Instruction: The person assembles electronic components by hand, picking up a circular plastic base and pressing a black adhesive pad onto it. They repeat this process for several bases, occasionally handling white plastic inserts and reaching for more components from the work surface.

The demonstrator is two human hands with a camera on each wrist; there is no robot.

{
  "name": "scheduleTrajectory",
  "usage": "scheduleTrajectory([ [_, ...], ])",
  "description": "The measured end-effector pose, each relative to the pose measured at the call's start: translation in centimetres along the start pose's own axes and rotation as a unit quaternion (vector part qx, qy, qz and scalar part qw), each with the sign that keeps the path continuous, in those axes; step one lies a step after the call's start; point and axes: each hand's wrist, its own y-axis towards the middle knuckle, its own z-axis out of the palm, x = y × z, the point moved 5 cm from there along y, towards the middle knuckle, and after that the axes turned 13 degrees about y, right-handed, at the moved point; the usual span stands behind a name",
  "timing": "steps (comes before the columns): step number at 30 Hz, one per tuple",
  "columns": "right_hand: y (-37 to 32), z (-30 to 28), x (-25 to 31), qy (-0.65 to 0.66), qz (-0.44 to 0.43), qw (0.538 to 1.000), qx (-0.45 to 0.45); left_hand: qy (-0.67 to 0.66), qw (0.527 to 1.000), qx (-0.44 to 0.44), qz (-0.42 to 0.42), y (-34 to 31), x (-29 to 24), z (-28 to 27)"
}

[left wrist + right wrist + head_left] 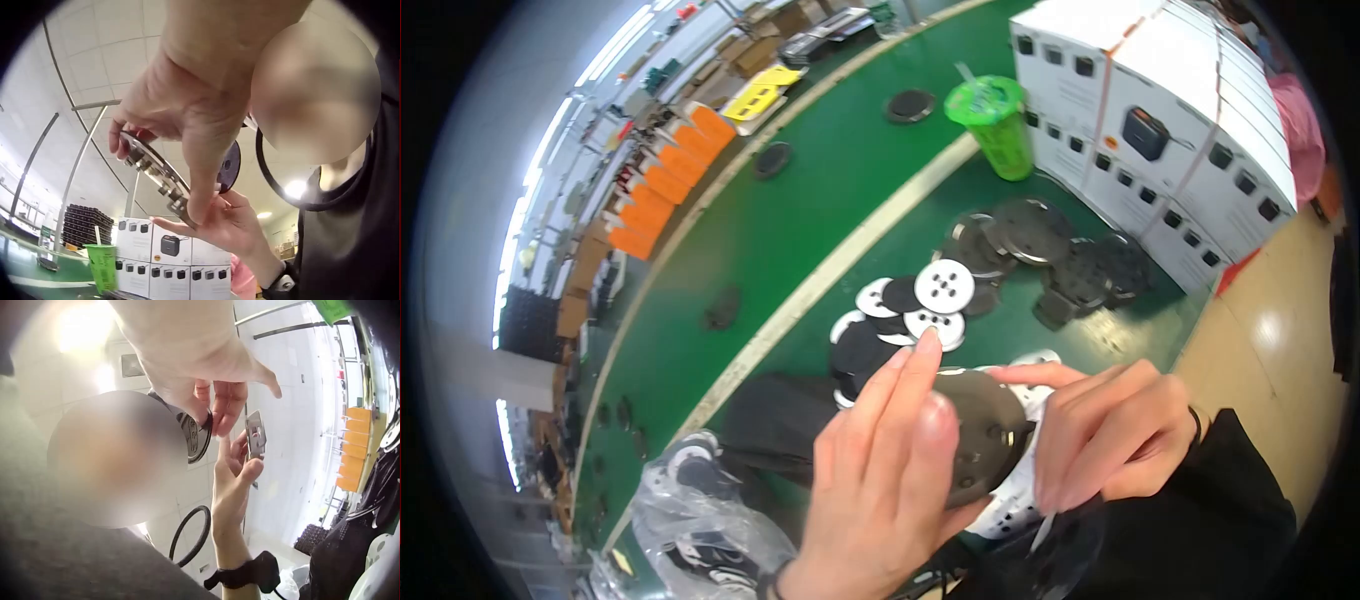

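Note:
My left hand (875, 480) grips a dark round plate (985, 415) by its edge, between thumb and fingers. Metal fittings stick out from one face of that plate, seen edge-on in the left wrist view (159, 175). Beside it my right hand (1115, 430) pinches a dark disc with small markings (196, 439) between thumb and curled fingers; its index finger reaches toward the plate. Just beyond the left fingertips lie white discs with black holes (945, 286) and black discs (862, 355), partly stacked. More white perforated pieces (1005, 515) show below the plate.
Several dark round parts (1030, 230) are heaped farther back on the green table (810, 210). A green cup with a straw (1000, 130) stands next to stacked white printed boxes (1160, 140). Clear plastic bags (700, 520) lie at the near left, and orange bins (665, 175) line the far side.

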Motion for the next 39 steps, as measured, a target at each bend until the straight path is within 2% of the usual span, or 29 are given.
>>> scheduleTrajectory([
  [2,-0.2,0.8,0.0,0.024,0.005,0.999,0.047,-0.101,0.985,0.131,-0.056,0.8,-1.0,-0.8],
  [4,-0.7,1.4,-0.4,-0.005,0.016,0.998,0.057,-0.111,0.992,-0.001,0.065,0.1,-0.8,0.6],
  [7,-0.8,1.9,-1.0,-0.014,0.004,0.998,0.064,-0.098,0.994,-0.014,0.052,-1.0,-0.6,0.3],
  [8,-0.9,2.0,-1.3,0.008,-0.006,0.999,0.052,-0.141,0.989,0.023,-0.033,-1.4,-1.0,-0.3],
  [10,-0.9,2.0,-1.5,0.017,-0.033,0.998,0.043,-0.204,0.964,0.082,-0.147,-1.5,0.3,-1.2],
  [11,-0.9,2.0,-1.5,0.004,-0.048,0.998,0.045,-0.310,0.925,0.044,-0.213,-1.6,0.8,-0.8],
  [13,-0.8,1.8,-1.4,-0.033,-0.060,0.996,0.058,-0.504,0.795,-0.032,-0.335,-2.6,1.3,0.6],
  [14,-0.6,1.6,-1.4,-0.056,-0.054,0.995,0.068,-0.555,0.707,0.050,-0.435,-4.0,1.8,0.5],
  [15,-0.3,1.4,-1.4,-0.077,-0.048,0.993,0.081,-0.585,0.698,0.088,-0.405,-3.7,2.1,0.6],
  [17,0.1,0.9,-1.5,-0.089,-0.047,0.994,0.046,-0.645,0.631,0.055,-0.428,-3.9,1.9,0.9],
  [20,0.5,0.4,-1.5,-0.112,-0.032,0.993,0.019,-0.686,0.593,0.012,-0.421,-4.2,1.1,1.8],
  [23,0.7,0.3,-1.9,-0.122,-0.030,0.992,0.014,-0.581,0.685,-0.013,-0.439,-4.8,0.4,2.7],
  [24,0.6,0.4,-2.0,-0.123,-0.032,0.992,0.015,-0.585,0.693,-0.005,-0.422,-4.9,0.4,2.9],
  [27,0.4,0.2,-1.9,-0.125,0.015,0.992,-0.007,-0.612,0.650,-0.059,-0.447,-4.8,0.2,3.0],
  [28,0.4,0.2,-1.8,-0.102,0.003,0.994,-0.023,-0.604,0.647,-0.071,-0.460,-4.5,0.1,3.0],
  [30,0.2,0.1,-1.4,-0.059,-0.021,0.996,-0.056,-0.606,0.645,-0.064,-0.460,-4.6,0.0,2.8],
  [34,-0.1,0.3,-1.3,-0.054,0.011,0.998,-0.015,-0.586,0.666,-0.015,-0.461,-4.9,0.4,2.8],
  [37,-0.2,0.6,-1.2,-0.121,0.014,0.993,0.007,-0.584,0.678,-0.029,-0.446,-4.2,0.6,2.7],
  [39,-0.1,0.4,-1.5,-0.100,0.026,0.994,-0.032,-0.594,0.664,-0.038,-0.452,-4.5,0.4,2.6],
])
